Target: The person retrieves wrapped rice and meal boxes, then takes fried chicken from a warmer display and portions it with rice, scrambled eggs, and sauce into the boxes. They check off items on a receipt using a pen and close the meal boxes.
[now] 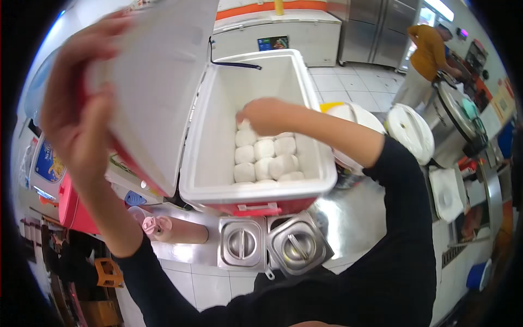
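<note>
Black sleeves [403, 212] and a big blurry left hand [76, 103] hog the foreground here, and that left grip is clamped around the edge of the cooler's white-lined lid [158, 82], holding it tipped up. Cooler itself is a red and white box [327, 177] sitting on a shiny metal table [354, 223], open at the top. Down in the bottom of it there's a bunch of white balls [264, 148], kinda doughy looking, packed side by side in rows. The right hand [272, 115] is inside the box over the far end of them, fingers pointing down, but it's too smeared to tell if that grip has actually got one or is just near them. Between the cooler and the person there are two lidded steel containers [241, 244], one squared up and the other crooked, plus a pink bottle [182, 230] just beside them. Way in back, a person in a mustard top [430, 49] stands near a big metal pot [452, 120], well apart from all this.
</note>
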The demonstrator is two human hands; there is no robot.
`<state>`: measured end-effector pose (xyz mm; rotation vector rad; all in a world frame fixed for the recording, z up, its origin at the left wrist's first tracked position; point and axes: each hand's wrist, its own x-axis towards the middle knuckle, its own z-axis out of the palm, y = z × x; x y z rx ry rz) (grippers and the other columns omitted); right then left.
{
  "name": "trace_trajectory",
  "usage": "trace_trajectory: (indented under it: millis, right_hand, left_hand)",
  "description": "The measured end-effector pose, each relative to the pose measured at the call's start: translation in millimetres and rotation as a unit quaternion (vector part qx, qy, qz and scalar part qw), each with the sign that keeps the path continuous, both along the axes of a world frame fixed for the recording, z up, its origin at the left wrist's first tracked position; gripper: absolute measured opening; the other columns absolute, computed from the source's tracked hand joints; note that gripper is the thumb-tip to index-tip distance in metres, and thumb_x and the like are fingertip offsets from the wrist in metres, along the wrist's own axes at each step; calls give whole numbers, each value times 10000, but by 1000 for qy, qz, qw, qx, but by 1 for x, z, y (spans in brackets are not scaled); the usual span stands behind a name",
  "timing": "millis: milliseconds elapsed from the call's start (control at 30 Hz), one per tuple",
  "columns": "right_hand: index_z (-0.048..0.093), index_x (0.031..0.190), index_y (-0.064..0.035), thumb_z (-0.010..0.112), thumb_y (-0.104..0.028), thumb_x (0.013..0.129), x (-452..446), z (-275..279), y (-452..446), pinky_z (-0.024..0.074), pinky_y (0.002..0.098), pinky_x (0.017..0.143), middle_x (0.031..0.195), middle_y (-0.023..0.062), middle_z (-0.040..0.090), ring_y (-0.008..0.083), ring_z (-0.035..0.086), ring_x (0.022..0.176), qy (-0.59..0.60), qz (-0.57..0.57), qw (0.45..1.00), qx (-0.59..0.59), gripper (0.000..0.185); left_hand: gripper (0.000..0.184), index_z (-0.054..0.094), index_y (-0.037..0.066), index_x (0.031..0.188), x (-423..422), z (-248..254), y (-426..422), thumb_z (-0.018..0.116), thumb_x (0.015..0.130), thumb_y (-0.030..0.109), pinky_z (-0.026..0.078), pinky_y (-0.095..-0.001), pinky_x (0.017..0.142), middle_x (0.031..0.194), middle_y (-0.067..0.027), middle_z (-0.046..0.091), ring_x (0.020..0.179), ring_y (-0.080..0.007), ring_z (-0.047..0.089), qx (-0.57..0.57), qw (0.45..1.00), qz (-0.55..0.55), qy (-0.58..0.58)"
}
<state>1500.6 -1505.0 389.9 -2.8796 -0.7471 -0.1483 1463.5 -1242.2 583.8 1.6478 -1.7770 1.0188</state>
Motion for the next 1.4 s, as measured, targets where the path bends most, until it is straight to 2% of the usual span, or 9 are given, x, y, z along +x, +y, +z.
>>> trace_trajectory:
  millis: [100,233,300,600,767,867,1033,1133,1400]
  right_hand:
    - [680,961,-107,615,-68,722,85,-77,58,501,438,717,917,121,658,336,618,849,189,87,942,-265,250]
    - [706,839,-80,760,-159,644,87,-112,90,511,431,666,819,88,662,304,630,819,276,214,758,-552,217]
    - [698,924,-71,840,-256,570,77,-124,83,510,436,675,853,74,675,282,636,826,345,210,695,-595,424]
    - [610,1196,-90,868,-398,538,85,-199,39,408,383,969,1293,152,524,274,527,1149,447,98,703,-545,771]
    - [590,1220,-63,872,-351,483,100,-104,57,442,370,928,1314,105,523,286,504,1184,472,141,700,-517,840]
    - [547,1261,-56,881,-358,475,94,-102,51,427,364,976,1319,90,519,278,474,1221,566,145,685,-435,906]
    - [534,1262,-95,865,-191,604,58,-139,45,384,401,1039,1371,160,430,293,413,1284,773,48,538,-331,743]
    - [507,1253,-45,885,-205,553,46,-149,52,481,403,924,1329,118,470,273,504,1172,786,61,513,-340,811]
    - [584,1156,-110,842,-228,589,37,-160,45,465,407,869,1227,115,535,294,518,1110,665,-79,636,-383,634]
  left_hand:
    - [309,590,23,1059,2,-5,35,436,796,73,466,-438,923,1161,-185,598,1068,-262,593,-75,978,150,-128]
    - [300,583,41,1063,17,-11,58,398,865,169,511,-472,872,1171,-191,582,1058,-266,595,-115,911,285,-277]
    - [296,583,42,1057,24,-16,71,395,870,174,518,-468,860,1167,-188,582,1052,-261,596,-126,904,306,-271]
    - [286,583,47,1030,35,-30,91,382,892,196,549,-451,811,1149,-175,580,1022,-240,601,-160,899,329,-241]
    - [285,584,49,1014,35,-30,95,374,905,208,566,-442,783,1140,-169,579,1005,-228,604,-165,900,330,-231]
    - [286,584,51,1005,33,-27,94,370,913,216,577,-436,766,1134,-164,579,995,-222,606,-167,903,327,-224]
    - [290,584,53,990,32,-23,91,363,925,228,594,-426,739,1124,-157,578,979,-210,608,-168,910,321,-200]
    - [293,584,54,972,35,-22,86,359,932,237,607,-412,707,1122,-147,573,983,-195,602,-138,899,333,-250]
    - [355,568,51,1079,28,2,64,442,751,103,399,-532,965,1201,-158,554,1116,-273,532,-110,980,154,-58]
